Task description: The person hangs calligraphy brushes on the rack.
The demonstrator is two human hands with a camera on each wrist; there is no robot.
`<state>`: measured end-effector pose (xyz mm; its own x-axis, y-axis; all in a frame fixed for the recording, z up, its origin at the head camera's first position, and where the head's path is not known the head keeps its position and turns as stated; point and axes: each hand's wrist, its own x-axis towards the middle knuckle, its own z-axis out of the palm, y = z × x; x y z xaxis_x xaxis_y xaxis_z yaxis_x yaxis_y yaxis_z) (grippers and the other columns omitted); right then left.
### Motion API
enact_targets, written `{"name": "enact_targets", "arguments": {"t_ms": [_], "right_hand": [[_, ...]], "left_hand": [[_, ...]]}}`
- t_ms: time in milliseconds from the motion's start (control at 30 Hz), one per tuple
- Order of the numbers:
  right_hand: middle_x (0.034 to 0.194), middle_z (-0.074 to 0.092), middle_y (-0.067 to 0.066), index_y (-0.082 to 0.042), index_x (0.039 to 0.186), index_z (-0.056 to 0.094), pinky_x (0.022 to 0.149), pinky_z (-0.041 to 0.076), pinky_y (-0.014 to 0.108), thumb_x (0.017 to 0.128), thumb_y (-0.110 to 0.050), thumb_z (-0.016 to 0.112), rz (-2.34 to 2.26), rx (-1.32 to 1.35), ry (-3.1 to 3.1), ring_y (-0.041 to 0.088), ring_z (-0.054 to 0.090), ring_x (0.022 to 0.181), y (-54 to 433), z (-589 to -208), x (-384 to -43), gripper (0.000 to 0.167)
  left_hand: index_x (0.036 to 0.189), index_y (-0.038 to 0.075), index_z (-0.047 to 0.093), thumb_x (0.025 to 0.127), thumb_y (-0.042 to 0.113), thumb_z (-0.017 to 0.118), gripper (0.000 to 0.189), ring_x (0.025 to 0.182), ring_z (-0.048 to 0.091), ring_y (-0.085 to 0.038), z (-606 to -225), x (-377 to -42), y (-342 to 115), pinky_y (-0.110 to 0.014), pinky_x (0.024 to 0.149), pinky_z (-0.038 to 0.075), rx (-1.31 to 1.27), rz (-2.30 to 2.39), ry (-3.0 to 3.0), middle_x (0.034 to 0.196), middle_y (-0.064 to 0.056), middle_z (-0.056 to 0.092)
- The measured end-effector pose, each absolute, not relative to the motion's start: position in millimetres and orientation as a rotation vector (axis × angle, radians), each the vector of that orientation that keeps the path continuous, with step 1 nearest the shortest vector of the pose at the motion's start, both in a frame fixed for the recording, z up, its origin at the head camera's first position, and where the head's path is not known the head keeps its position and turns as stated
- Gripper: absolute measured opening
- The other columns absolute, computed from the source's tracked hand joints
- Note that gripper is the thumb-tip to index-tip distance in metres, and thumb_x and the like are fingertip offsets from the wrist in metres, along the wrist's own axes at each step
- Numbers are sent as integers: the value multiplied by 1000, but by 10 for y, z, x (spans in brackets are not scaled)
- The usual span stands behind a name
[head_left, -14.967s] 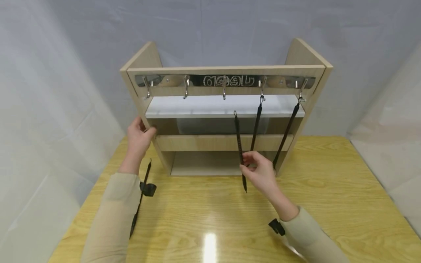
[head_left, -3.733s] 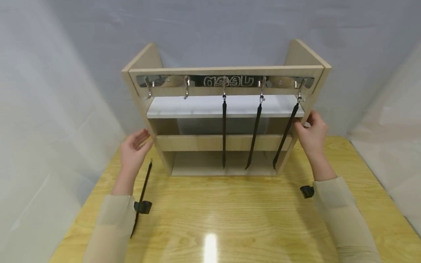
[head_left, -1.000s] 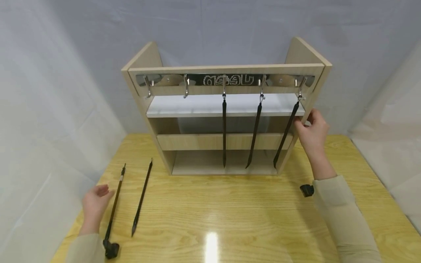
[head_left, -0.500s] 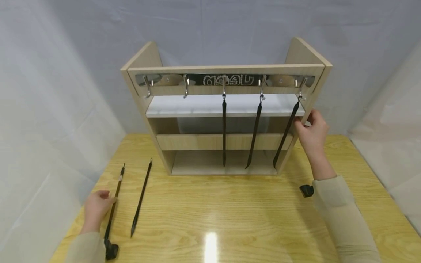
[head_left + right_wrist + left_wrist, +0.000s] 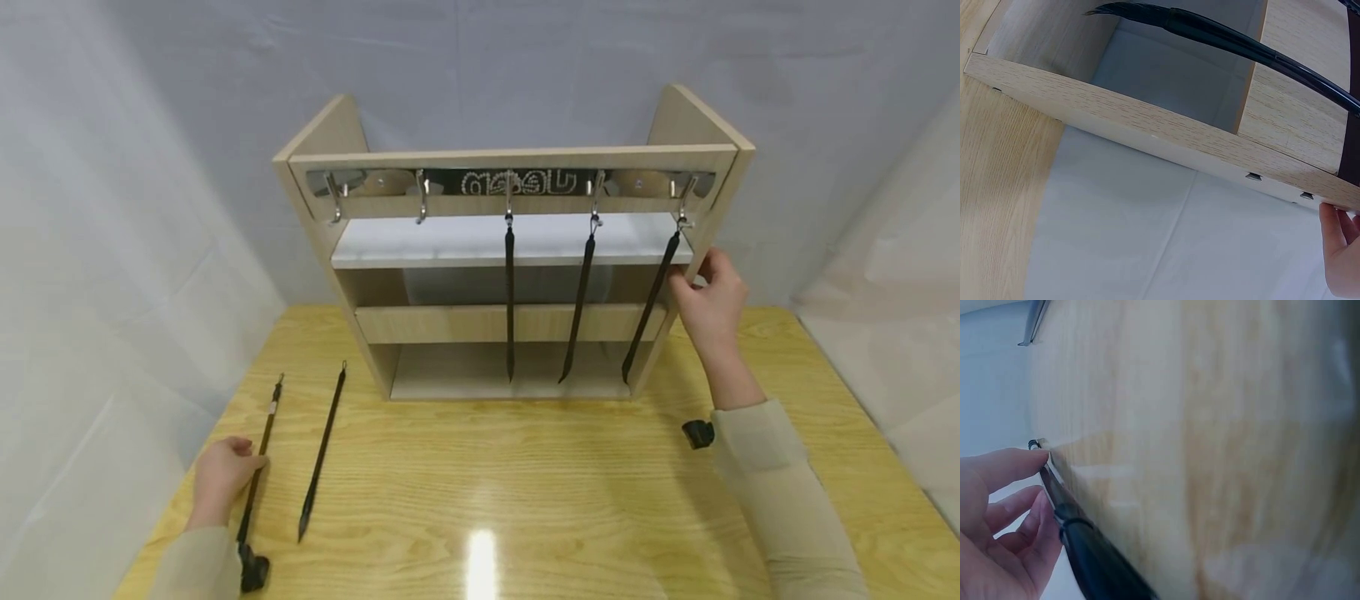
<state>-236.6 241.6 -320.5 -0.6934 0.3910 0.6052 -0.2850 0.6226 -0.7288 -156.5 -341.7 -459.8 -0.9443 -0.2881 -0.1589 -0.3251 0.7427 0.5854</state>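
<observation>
At the lower left of the head view, my left hand (image 5: 223, 475) pinches the dark handle of a calligraphy brush (image 5: 272, 417) lying on the table. In the left wrist view, thumb and fingers sit on either side of that handle, with the black bristle end toward the camera. A second calligraphy brush (image 5: 324, 450) lies just to its right. My right hand (image 5: 711, 304) grips the right side panel (image 5: 693, 262) of the small wooden shelf. From the shelf's metal hook rail (image 5: 555, 182) hang three brushes by their loops: a middle brush (image 5: 510, 308), another brush (image 5: 577, 312) and the rightmost brush (image 5: 651, 308).
Two bare hooks are at the rail's left, one hook (image 5: 334, 200) outermost and another hook (image 5: 422, 198) beside it. The shelf stands at the back of the yellow wooden table (image 5: 480, 475). Pale sheeting (image 5: 480, 75) surrounds the table behind and at both sides.
The brush formerly in my right hand hangs from the middle hook; that hand moved to the shelf's right side. My left hand left the shelf's left side and took hold of the leftmost brush.
</observation>
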Motion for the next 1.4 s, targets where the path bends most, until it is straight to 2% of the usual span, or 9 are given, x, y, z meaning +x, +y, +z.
{"name": "enact_targets", "arguments": {"t_ms": [233, 500, 633, 933, 1067, 1233, 1400], "right_hand": [[92, 61, 15, 6, 99, 58, 63, 44, 8, 76, -6, 58, 1103, -77, -2048, 12, 56, 82, 2413, -3204, -2357, 26], [92, 61, 16, 7, 100, 57, 64, 46, 9, 77, -6, 58, 1104, -71, -2067, 20, 57, 84, 2394, -3191, -2353, 26], [92, 61, 16, 7, 100, 57, 63, 45, 8, 77, -6, 58, 1114, -76, -2064, 20, 57, 84, 2385, -3192, -2351, 26], [90, 61, 15, 7, 98, 57, 60, 42, 6, 76, -5, 58, 1128, -71, -2033, 2, 52, 78, 2386, -3189, -2348, 25], [90, 61, 16, 7, 98, 57, 60, 42, 5, 76, -6, 58, 1118, -70, -2033, 3, 53, 78, 2384, -3189, -2352, 25], [90, 61, 15, 7, 98, 57, 61, 43, 6, 76, -6, 58, 1114, -83, -2037, 11, 55, 80, 2388, -3191, -2360, 26], [90, 61, 14, 6, 100, 58, 61, 43, 7, 77, -6, 58, 1134, -90, -2039, 6, 54, 79, 2392, -3200, -2364, 26]], "left_hand": [[106, -20, 48, 79, 8, 56, 40, 86, 52, -42, -4602, -1564, -3420, -43, 65, 48, -450, 960, 2895, 100, -33, 53], [103, -20, 50, 79, 5, 54, 36, 85, 52, -42, -4570, -1560, -3391, -44, 66, 48, -428, 942, 2922, 97, -32, 56], [102, -20, 50, 79, 5, 54, 34, 84, 53, -42, -4532, -1555, -3367, -45, 67, 48, -394, 934, 2961, 94, -31, 57], [109, -17, 49, 82, 5, 51, 35, 88, 50, -43, -4336, -1565, -3262, -47, 69, 46, -386, 996, 2977, 101, -32, 53], [109, -16, 49, 82, 4, 51, 34, 89, 50, -42, -4285, -1559, -3191, -46, 68, 47, -389, 1042, 3012, 102, -32, 53], [117, -13, 46, 85, 6, 47, 37, 95, 49, -42, -4204, -1556, -3078, -47, 72, 47, -424, 1140, 3008, 110, -32, 49], [120, -10, 45, 86, 7, 46, 37, 98, 50, -38, -4135, -1574, -2975, -46, 75, 47, -448, 1216, 3036, 111, -29, 50]]}}
